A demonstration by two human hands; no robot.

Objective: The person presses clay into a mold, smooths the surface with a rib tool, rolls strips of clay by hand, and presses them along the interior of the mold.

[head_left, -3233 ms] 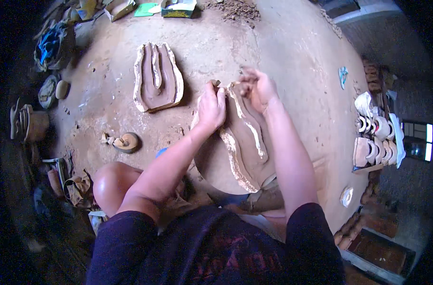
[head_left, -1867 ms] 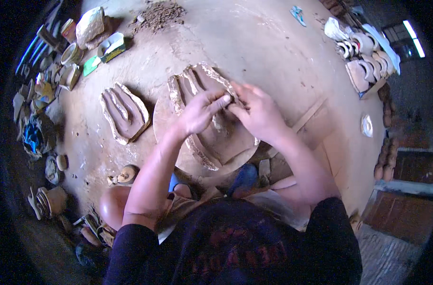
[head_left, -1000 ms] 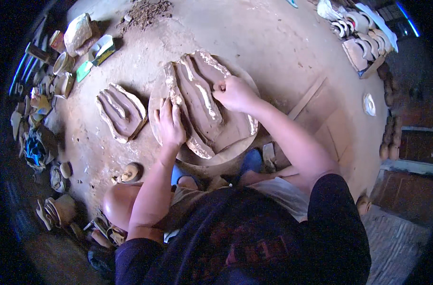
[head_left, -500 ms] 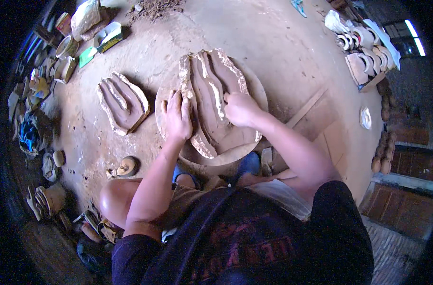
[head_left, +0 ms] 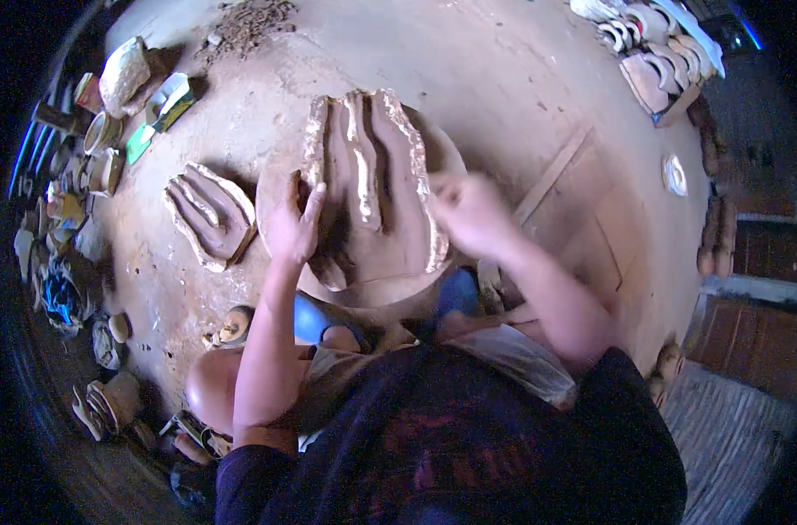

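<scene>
A large trough-shaped piece (head_left: 398,236), clay-like, with rough whitish rims and a raised ridge inside, lies on a round board (head_left: 447,162) in front of me. My left hand (head_left: 292,229) is at its left wall, thumb stretched up along the rim and apart from the darker, shaded fingers. At the right rim is my right hand (head_left: 479,214), bent and smeared by motion; I cannot make out whether it holds anything. A smaller piece of similar shape (head_left: 210,214) rests on the floor to the left.
Crumbled brown clay (head_left: 250,26) lies at the far left, near a pale block (head_left: 125,74) and a green-and-white carton (head_left: 171,98). Curved pieces (head_left: 665,66) are stacked at the far right. A flat wooden strip (head_left: 552,171) lies right of the board. Bowls and bags crowd the left edge.
My right hand has moved from the inner channel to the outer right rim. My left hand has slid back toward the left wall's outer side. The whole view has shifted slightly.
</scene>
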